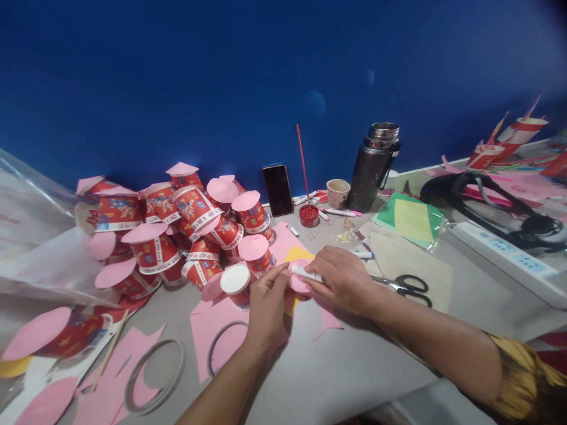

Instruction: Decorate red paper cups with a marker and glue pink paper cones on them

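My left hand [269, 298] is closed, fingers pinching the edge of a small pink paper piece [300, 285]. In my right hand [341, 276] is a white pen-like tube [306, 273], held across the pink paper; whether it is a marker or a glue stick I cannot tell. A yellow paper piece [296, 254] lies just behind the pink one. Left of my fingers stands a paper cup with a white top [236, 280]. Several red printed paper cups [153, 252] with pink paper discs on them are heaped further left. Black-handled scissors [411, 284] lie beside my right wrist.
A phone [278, 190] leans on the blue wall near a red pot [309, 216] with a stick in it. A dark flask [374, 168] and a small cup [337, 193] stand behind. A power strip [509, 260] lies right; grey rings [155, 376] lie front left among pink scraps.
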A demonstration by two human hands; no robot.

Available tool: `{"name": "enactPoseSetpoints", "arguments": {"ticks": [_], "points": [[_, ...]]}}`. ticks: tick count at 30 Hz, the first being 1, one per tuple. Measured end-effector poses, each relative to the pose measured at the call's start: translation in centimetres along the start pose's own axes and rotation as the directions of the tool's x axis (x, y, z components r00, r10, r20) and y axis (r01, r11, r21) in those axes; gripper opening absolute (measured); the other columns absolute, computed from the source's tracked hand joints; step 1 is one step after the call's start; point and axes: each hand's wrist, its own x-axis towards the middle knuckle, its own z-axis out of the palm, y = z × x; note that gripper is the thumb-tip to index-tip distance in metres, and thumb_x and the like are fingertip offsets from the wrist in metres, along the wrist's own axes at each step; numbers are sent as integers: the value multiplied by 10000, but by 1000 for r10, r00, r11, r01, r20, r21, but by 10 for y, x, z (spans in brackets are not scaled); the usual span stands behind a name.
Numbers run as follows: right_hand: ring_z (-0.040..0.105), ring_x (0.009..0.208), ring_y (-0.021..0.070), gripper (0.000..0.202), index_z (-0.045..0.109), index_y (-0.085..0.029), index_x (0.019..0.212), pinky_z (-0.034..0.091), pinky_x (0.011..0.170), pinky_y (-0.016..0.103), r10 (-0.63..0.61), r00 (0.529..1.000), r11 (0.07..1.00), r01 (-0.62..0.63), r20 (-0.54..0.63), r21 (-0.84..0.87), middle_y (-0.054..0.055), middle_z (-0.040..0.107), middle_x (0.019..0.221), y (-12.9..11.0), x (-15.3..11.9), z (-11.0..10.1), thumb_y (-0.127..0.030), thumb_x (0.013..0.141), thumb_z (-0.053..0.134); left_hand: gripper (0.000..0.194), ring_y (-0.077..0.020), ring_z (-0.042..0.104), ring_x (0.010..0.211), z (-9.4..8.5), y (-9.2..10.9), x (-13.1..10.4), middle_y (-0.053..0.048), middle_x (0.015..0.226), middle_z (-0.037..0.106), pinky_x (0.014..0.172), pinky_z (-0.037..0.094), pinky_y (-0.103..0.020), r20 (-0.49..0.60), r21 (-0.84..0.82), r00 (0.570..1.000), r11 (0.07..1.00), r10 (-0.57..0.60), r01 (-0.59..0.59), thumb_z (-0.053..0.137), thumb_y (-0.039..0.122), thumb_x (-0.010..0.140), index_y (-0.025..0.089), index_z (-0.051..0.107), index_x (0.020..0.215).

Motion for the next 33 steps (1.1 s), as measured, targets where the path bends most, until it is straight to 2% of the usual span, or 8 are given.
{"name": "enactPoseSetpoints", "arguments": {"ticks": [3,7,11,17,20,25,28,33], "points": [[548,740,212,220,686,-174,892,367,683,336,-48,999,999,48,23,20,66,698,792,-2,1,-1,-292,1057,601,242,-114,522,528,1,4,1,2,583,621,506,481,-232,50,-18,998,999,-50,51,776,377,740,140,772,689],[555,733,215,247,686,-177,881,364,678,339,-39,999,999,39,14,-6,64,697,781,-5,1,0,-317,1063,596,215,-149,586,610,-1,4,3,-26,665,691,559,534,-260,60,19,997,998,-54,53,784,344,738,131,808,743],[583,730,211,263,696,-173,882,373,686,336,17,1000,999,-18,-26,-41,63,707,770,-5,0,2,-365,1050,634,247,-184,642,725,-3,2,3,-46,744,743,652,576,-276,11,120,999,992,48,-49,753,367,788,131,827,777],[623,691,182,243,715,-192,844,404,650,307,323,943,937,-307,-80,166,39,725,748,0,1,3,-404,962,737,206,-103,514,524,-3,-6,3,41,583,578,538,557,-244,-40,-50,998,997,-55,52,764,315,782,147,709,676],[610,661,159,195,721,-205,871,440,619,290,590,807,750,-539,-21,384,27,748,821,4,6,1,-395,899,754,277,-80,451,481,-5,-9,6,73,514,470,511,551,-237,-46,-102,995,991,-92,87,796,309,740,160,616,591],[583,600,140,346,756,-210,1040,482,540,265,810,510,171,-678,290,715,19,732,772,15,15,-2,-473,816,787,300,-135,590,569,-6,-8,7,-10,679,658,524,585,-283,26,-163,986,972,-168,170,812,360,686,123,743,858],[553,582,110,405,758,-190,929,473,513,235,794,479,-10,-606,375,796,35,738,774,22,17,-1,-547,755,838,414,-152,628,604,-7,-9,7,-53,748,715,536,586,-289,59,-158,982,970,-177,184,804,364,676,98,765,991],[497,543,80,447,755,-169,839,429,470,203,782,491,-27,-588,383,808,28,720,727,25,16,0,-574,701,882,436,-213,701,710,-9,-12,9,-99,830,764,618,608,-346,61,-45,993,994,-98,100,745,455,778,105,771,1037]]}}
